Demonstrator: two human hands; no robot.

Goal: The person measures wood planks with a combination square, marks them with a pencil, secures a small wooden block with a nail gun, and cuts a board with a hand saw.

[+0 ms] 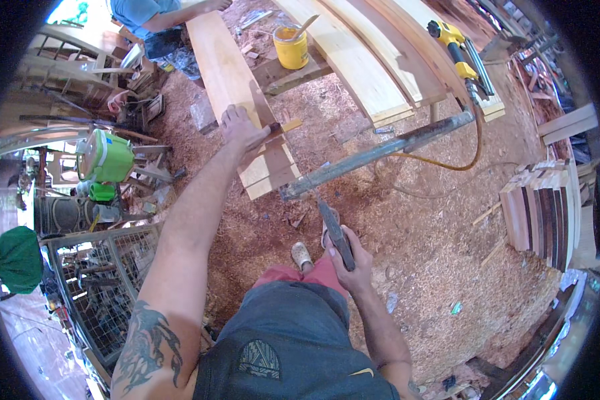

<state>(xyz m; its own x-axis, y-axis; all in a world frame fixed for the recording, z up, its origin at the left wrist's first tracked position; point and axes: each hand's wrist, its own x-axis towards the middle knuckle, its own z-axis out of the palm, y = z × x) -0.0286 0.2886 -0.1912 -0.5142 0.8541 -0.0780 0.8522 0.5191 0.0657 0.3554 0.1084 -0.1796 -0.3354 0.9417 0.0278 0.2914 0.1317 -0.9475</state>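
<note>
My left hand (242, 128) lies on a long pale board (220, 63), fingers stretched over its face. Its thumb side is next to a small dark piece (273, 131) and a short yellowish wood strip (291, 125) that juts past the board's right edge; whether the hand touches them I cannot tell. Beyond my hand, the near end of the board (268, 175) shows a crosswise line. In front of my right thigh, my right hand (356, 261) is closed round a long, dark, narrow tool (337, 235), its far end pointing away from me. The tool's exact kind is unclear.
A metal bar (393, 145) crosses ahead. More boards (360, 67), a yellow bucket (291, 50) with a stick, and a yellow nail gun (457, 53) with a hose (477, 150) lie beyond. Another person (147, 17) is far left. Stacked wood strips (543, 220) stand right.
</note>
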